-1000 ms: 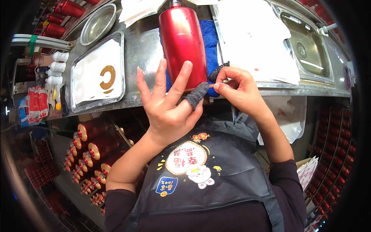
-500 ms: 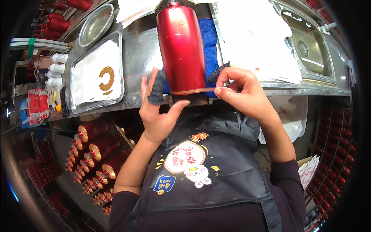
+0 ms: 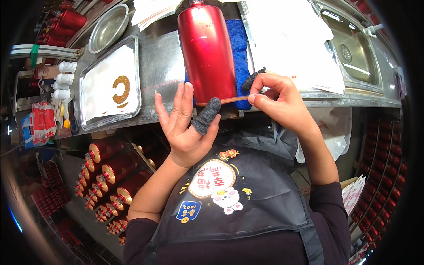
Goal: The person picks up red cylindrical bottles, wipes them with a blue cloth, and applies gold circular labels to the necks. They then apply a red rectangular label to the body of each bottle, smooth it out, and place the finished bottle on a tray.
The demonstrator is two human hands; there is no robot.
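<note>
A tall red metallic bottle (image 3: 206, 48) lies on a blue cloth (image 3: 237, 44) on the steel counter. A thin gold strip (image 3: 227, 100) runs along the bottle's near end. My left hand (image 3: 183, 128) is spread open just in front of it. Its thumb wears a grey fabric cot and its tip touches the strip. My right hand (image 3: 279, 99) pinches the strip's right end between thumb and a finger that wears a dark cot.
A steel tray (image 3: 86, 115) at left holds a white sheet with a gold C-shaped sticker (image 3: 121, 89). A round steel bowl (image 3: 108, 25) sits behind it. White sheets (image 3: 289, 39) and a sink (image 3: 353, 48) lie to the right. Racks of red bottles (image 3: 108, 170) stand below the counter.
My left hand came off the bottle's lower left side and opened, thumb now at the gold strip. My right hand stays at the bottle's lower right end.
</note>
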